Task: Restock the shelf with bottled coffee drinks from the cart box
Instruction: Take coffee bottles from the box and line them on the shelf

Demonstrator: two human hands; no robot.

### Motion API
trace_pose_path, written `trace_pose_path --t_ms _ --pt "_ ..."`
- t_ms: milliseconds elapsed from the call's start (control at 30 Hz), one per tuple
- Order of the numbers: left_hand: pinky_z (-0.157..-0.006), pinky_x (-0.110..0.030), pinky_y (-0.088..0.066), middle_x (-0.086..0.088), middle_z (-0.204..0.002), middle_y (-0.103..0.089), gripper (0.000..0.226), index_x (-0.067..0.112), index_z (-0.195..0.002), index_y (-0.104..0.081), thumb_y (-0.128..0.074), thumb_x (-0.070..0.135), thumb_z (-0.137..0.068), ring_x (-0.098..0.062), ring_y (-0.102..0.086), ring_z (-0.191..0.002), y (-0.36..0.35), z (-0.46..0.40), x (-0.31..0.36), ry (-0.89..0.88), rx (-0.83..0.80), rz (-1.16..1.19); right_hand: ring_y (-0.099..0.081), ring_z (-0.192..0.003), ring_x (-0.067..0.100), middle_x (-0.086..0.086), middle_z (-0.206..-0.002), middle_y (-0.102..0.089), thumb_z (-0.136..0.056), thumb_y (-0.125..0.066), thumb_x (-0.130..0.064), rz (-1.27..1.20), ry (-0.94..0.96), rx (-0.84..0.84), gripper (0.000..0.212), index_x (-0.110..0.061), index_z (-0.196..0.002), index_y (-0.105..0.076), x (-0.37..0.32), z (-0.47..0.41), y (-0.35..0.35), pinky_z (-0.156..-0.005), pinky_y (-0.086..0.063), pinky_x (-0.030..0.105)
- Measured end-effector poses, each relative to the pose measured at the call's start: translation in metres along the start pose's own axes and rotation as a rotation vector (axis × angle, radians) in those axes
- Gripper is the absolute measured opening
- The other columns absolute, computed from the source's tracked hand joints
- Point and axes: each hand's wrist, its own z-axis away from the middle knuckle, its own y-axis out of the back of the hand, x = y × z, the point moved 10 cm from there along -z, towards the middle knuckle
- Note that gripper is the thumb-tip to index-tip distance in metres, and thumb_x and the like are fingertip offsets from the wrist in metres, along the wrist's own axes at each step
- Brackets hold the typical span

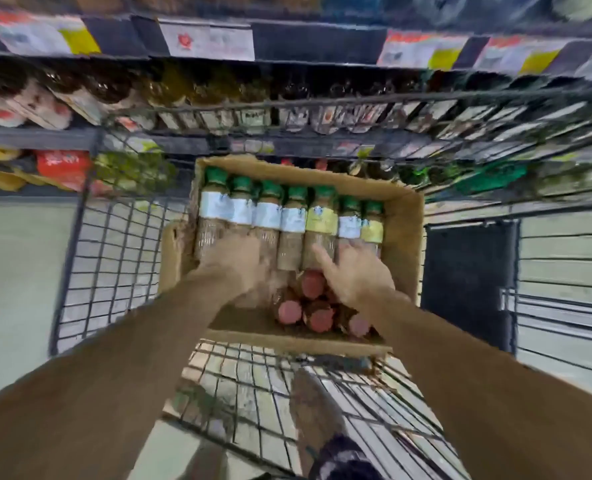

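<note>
1. Nearest the body, a shoe (317, 407) stands on or behind the cart (90, 244) mesh; a nudge there could roll the cart while both arms reach in.
2. Inside the box (400, 237), red-capped bottles (313, 284) stand upright just beside the right hand (356, 275), whose fingers are spread and relaxed, touching the lying green-capped bottles (291, 220). A sweep of the wrist could topple the red ones.
3. The left hand (235, 258) lies over the green-capped row; blur hides whether it grasps one, so I cannot tell.
4. Packed side by side, those bottles leave little finger room; a poor hold could drop one.
5. Beyond the box, the shelf (287, 98) has a rail and looks crowded, so gaps seem tight.
</note>
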Motion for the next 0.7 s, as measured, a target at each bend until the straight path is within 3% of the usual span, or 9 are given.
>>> trace_pose_path --t_ms 67,200,233,300,333,400,467,567,700 --pt "-0.093 -0.040 -0.047 -0.014 -0.128 -0.057 0.044 0.007 -0.127 -0.055 -0.050 0.037 -0.095 -0.031 -0.055 -0.114 -0.004 -0.036 -0.003 0.007 0.022 0.019 -0.041 -0.130 0.034 0.019 -0.139 -0.046 -0.104 -0.023 -0.049 0.026 0.037 -0.041 0.056 -0.008 -0.137 -0.045 -0.006 -0.036 0.000 -0.102 -0.040 0.045" --pt "-0.103 -0.047 -0.041 -0.017 -0.140 -0.043 0.052 0.005 -0.137 -0.041 -0.045 0.037 -0.097 -0.036 -0.043 -0.128 0.003 -0.090 0.002 -0.020 0.173 0.020 -0.050 -0.124 0.033 0.020 -0.138 -0.049 -0.104 -0.025 -0.047 -0.046 0.057 -0.085 0.055 -0.007 -0.138 -0.044 -0.024 -0.092 0.001 -0.096 -0.041 0.037" --pt "-0.102 -0.048 -0.042 -0.017 -0.140 -0.041 0.053 0.005 -0.137 -0.040 -0.048 0.037 -0.096 -0.037 -0.043 -0.128 0.005 -0.099 0.003 -0.009 0.188 0.056 -0.057 -0.117 0.032 0.020 -0.133 -0.053 -0.104 -0.031 -0.043 -0.074 0.078 -0.092 0.049 -0.008 -0.137 -0.043 -0.031 -0.105 -0.001 -0.091 -0.044 0.036" --pt "-0.096 -0.045 -0.043 -0.016 -0.137 -0.039 0.057 0.005 -0.136 -0.038 -0.056 0.037 -0.093 -0.038 -0.047 -0.123 0.006 -0.111 0.002 0.043 0.200 0.138 -0.072 -0.080 0.026 0.018 -0.108 -0.067 -0.102 -0.044 -0.033 -0.158 0.097 -0.152 0.034 -0.008 -0.125 -0.045 -0.041 -0.122 -0.012 -0.071 -0.055 0.035" --pt "-0.094 -0.044 -0.042 -0.017 -0.136 -0.040 0.060 0.004 -0.135 -0.037 -0.060 0.038 -0.091 -0.038 -0.047 -0.122 0.007 -0.115 0.001 0.082 0.197 0.187 -0.072 -0.063 0.023 0.017 -0.094 -0.070 -0.101 -0.048 -0.027 -0.219 0.080 -0.197 0.024 -0.007 -0.114 -0.045 -0.042 -0.128 -0.019 -0.057 -0.056 0.034" --pt "-0.094 -0.041 -0.042 -0.019 -0.134 -0.043 0.064 0.003 -0.132 -0.038 -0.066 0.040 -0.088 -0.037 -0.047 -0.122 0.005 -0.123 -0.003 0.136 0.183 0.270 -0.070 -0.052 0.021 0.018 -0.081 -0.072 -0.100 -0.052 -0.016 -0.290 0.027 -0.266 0.017 -0.003 -0.092 -0.044 -0.041 -0.137 -0.031 -0.042 -0.052 0.028" --pt "-0.089 -0.037 -0.043 -0.020 -0.128 -0.050 0.065 0.002 -0.128 -0.040 -0.070 0.040 -0.085 -0.036 -0.050 -0.119 0.002 -0.130 -0.004 0.140 0.155 0.286 -0.071 -0.056 0.023 0.018 -0.079 -0.073 -0.100 -0.052 -0.011 -0.312 0.006 -0.324 0.020 0.001 -0.084 -0.049 -0.043 -0.142 -0.039 -0.045 -0.056 0.030" --pt "-0.085 -0.033 -0.043 -0.019 -0.128 -0.053 0.071 0.001 -0.130 -0.040 -0.078 0.033 -0.078 -0.035 -0.053 -0.117 0.002 -0.137 -0.006 0.158 0.123 0.303 -0.071 -0.057 0.019 0.014 -0.072 -0.073 -0.100 -0.053 -0.012 -0.384 0.013 -0.406 0.019 0.004 -0.090 -0.058 -0.049 -0.145 -0.037 -0.055 -0.058 0.027" --pt "-0.098 -0.035 -0.046 -0.016 -0.133 -0.051 0.079 0.005 -0.135 -0.039 -0.082 0.029 -0.074 -0.032 -0.051 -0.121 0.003 -0.139 -0.009 0.183 0.096 0.370 -0.064 -0.047 0.009 0.002 -0.059 -0.068 -0.091 -0.068 -0.021 -0.304 0.048 -0.384 0.018 -0.006 -0.080 -0.064 -0.048 -0.154 -0.022 -0.054 -0.053 0.021"
